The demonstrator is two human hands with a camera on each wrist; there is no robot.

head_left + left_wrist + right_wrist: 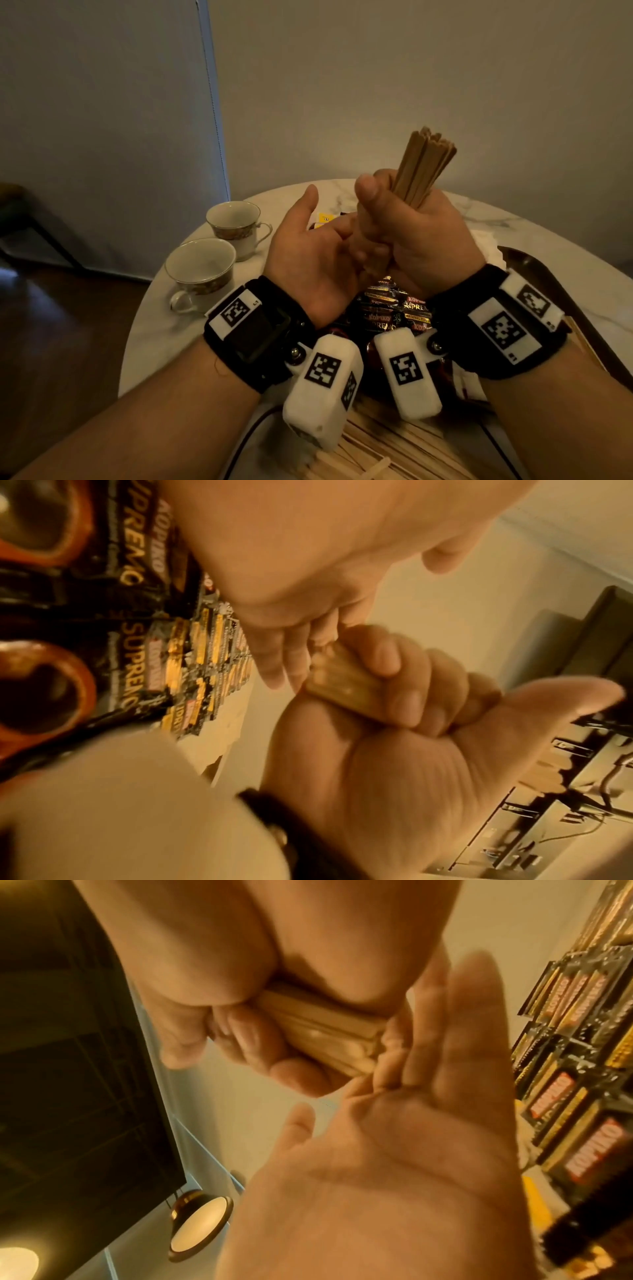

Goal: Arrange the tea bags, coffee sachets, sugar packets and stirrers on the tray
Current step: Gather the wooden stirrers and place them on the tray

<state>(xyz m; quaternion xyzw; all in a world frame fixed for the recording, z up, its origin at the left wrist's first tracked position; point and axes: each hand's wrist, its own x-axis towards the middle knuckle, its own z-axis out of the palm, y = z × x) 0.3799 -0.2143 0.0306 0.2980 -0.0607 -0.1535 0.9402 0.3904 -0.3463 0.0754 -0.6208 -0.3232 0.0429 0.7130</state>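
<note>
Right hand (pixel 404 236) fisted around an upright bundle of stirrers (pixel 423 164), held above the coffee sachets (pixel 394 311) on the worktop (pixel 548 229), left hand (pixel 308 253) flat-palmed, fingers touching the bundle's bottom end.

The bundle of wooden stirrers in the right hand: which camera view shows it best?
The head view: the stirrers stand nearly upright above the right hand, fanned tops clear. Both wrist views show only the bundle's blurred bottom end, which meets the fingers of the open left hand.
</note>
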